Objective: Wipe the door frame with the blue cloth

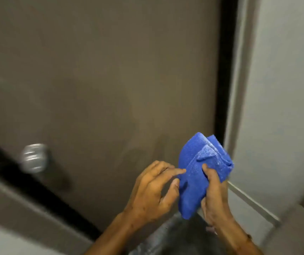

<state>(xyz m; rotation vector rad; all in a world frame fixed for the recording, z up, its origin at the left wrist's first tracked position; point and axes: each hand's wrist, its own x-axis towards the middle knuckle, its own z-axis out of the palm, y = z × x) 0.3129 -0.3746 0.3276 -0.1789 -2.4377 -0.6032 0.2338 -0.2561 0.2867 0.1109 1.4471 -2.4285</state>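
The right hand [214, 197] is shown closed around the lower half of the folded blue terry cloth [200, 172], the thumb pressed across its front face. The left hand [152, 194] is seen open, its forefinger and thumb tips touching the cloth's edge at 9 o'clock without gripping. The cloth is held in the air before the dark brown door panel [96, 74], with the pale grey door frame [239, 85] just beyond it at 1 o'clock. The cloth is judged light, soft and limp: its free upper folds slump, so little stiffness can be expected. A bunched grip low on the wad, leaving a padded face exposed, is judged best for pressing along the frame. A blurred metal knob [34, 158] is visible at 9 o'clock.
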